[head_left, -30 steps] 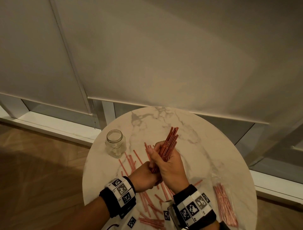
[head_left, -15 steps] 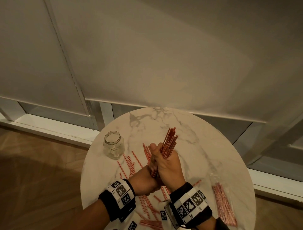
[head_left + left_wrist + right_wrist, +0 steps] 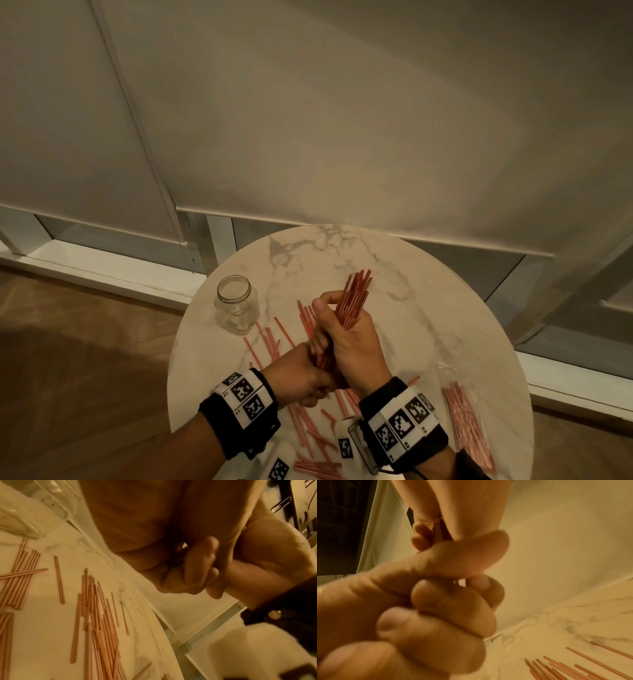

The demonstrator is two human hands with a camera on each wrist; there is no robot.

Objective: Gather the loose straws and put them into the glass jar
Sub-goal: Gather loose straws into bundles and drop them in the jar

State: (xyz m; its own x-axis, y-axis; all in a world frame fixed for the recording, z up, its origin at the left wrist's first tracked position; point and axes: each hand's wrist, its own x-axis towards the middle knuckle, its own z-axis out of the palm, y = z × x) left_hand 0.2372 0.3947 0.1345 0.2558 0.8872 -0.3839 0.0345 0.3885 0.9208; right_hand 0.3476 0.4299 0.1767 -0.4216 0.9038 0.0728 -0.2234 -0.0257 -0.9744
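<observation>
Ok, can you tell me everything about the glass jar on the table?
The glass jar is small, clear and looks empty, with no lid on and a ridged neck under its round open mouth. It stands upright on the white marble table, near the left edge, and neither hand touches it. Loose red straws lie on the table just to its right, close to its base.

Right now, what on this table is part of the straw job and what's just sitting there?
Part of the job:
- bundle of straws, gripped by the right hand, left hand at its lower end
- loose straws scattered on the table
- glass jar, upright, no straws in it

Just lying about:
- clear bag of straws at the right edge
- marble table
</observation>
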